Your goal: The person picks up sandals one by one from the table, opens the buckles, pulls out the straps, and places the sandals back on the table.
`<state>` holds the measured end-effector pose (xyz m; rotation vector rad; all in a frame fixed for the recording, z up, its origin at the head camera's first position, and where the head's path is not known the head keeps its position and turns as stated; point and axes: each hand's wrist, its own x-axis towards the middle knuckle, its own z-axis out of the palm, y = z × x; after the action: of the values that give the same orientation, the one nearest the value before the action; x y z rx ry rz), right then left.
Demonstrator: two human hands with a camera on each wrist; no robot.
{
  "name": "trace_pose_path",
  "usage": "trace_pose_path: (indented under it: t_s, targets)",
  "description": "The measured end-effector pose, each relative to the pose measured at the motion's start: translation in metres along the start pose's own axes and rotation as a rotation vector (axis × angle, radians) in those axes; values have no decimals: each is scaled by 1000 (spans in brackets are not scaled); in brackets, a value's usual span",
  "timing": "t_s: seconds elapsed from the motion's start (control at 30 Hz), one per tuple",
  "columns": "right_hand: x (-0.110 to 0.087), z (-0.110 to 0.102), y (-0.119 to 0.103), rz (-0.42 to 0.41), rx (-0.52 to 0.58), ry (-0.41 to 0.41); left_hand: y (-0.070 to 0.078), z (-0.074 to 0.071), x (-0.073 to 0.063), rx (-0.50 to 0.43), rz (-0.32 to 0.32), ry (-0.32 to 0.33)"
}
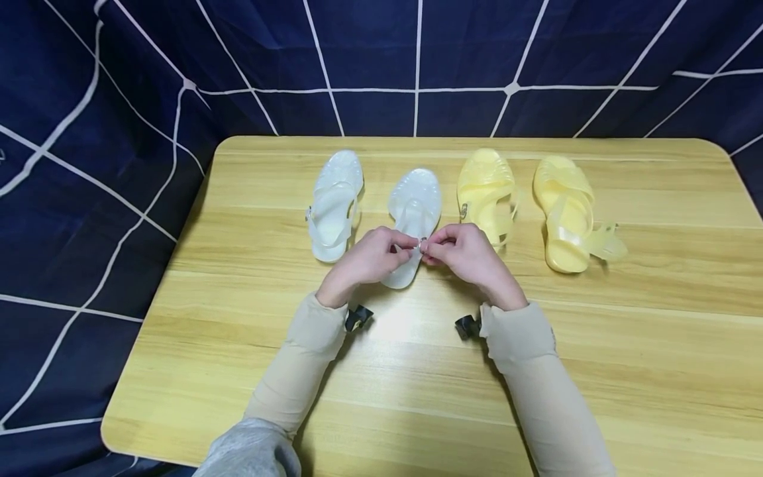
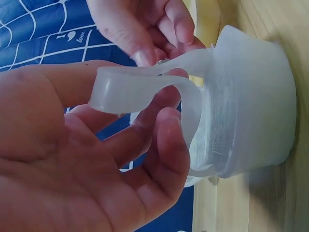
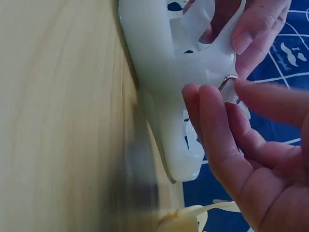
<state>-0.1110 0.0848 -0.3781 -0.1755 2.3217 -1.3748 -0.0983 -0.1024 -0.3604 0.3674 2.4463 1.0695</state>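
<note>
White sandal (image 1: 415,199) on bench (image 1: 393,397), btwn other white sandal (image 1: 334,212) & nearer yellow sandal (image 1: 485,199), both hands at its strap.
Risks, L to R: strap (image 2: 120,89) may spring loose if L hand (image 1: 372,255) slackens; sandal may skid or tip, as neither hand seems to pin the sole; buckle (image 3: 228,78) may slip, being small, if R hand (image 1: 467,252) rolls its pinch. Pose: L fingers curled w/ thumb on strap, grip holding it; R thumb & fingertips pinch buckle. Forearms angle inward, hands nearly meeting over sandal.
</note>
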Motion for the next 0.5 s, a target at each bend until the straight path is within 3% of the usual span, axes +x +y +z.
trace_pose_path:
  t_s: [0.27,0.5]
  targets:
    - [-2,6,-1,-58,-195,117,0,2,0,52,58,3]
    - [-1,12,-2,-53,-257,155,0,4,1,43,41,44]
